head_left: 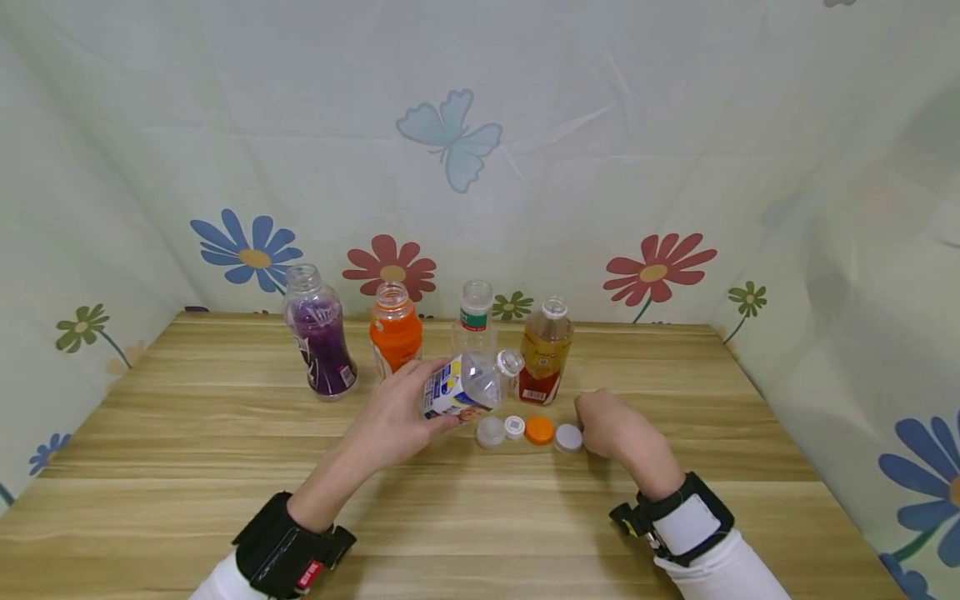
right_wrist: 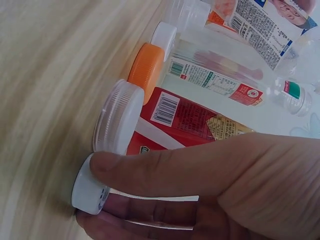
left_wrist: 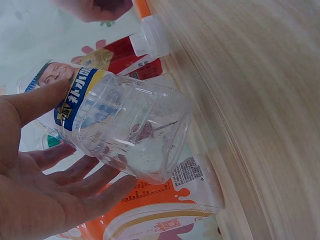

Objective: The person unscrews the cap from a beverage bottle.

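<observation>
My left hand [head_left: 396,418] grips a clear plastic bottle [head_left: 478,383] with a blue, white and yellow label, holding it tilted above the table with its uncapped mouth to the right. In the left wrist view, its lower part [left_wrist: 145,127] looks empty. At the right end of a row of caps, my right hand [head_left: 617,429] pinches a small white cap [right_wrist: 89,187] between thumb and fingers; the head view hides this cap. Beside it lie a larger white cap [head_left: 567,438], an orange cap [head_left: 539,431], a small white cap [head_left: 514,427] and a translucent cap [head_left: 491,432].
Uncapped bottles stand behind the hands: one with purple contents [head_left: 322,337], an orange one [head_left: 396,333], a clear one with a green neck band [head_left: 474,321] and one with a red and gold label [head_left: 545,354]. A flowered cloth [head_left: 525,208] hangs behind the wooden table [head_left: 187,433].
</observation>
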The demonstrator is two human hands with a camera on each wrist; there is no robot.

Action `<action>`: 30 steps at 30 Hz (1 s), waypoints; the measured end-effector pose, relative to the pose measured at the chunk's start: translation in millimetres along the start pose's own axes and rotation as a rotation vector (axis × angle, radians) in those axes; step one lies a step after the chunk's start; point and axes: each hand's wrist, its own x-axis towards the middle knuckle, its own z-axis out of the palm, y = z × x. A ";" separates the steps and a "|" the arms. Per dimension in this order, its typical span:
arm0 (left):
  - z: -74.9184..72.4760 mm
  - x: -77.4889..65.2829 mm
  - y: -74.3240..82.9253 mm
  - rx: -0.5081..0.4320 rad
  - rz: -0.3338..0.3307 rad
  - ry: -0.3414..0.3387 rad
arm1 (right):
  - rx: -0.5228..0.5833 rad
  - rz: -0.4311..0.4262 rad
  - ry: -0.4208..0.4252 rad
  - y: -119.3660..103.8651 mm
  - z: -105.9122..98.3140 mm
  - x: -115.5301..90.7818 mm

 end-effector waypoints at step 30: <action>1.1 0.4 4.4 -0.074 0.063 0.036 | 0.413 -0.384 0.425 -45.6 -17.0 -27.0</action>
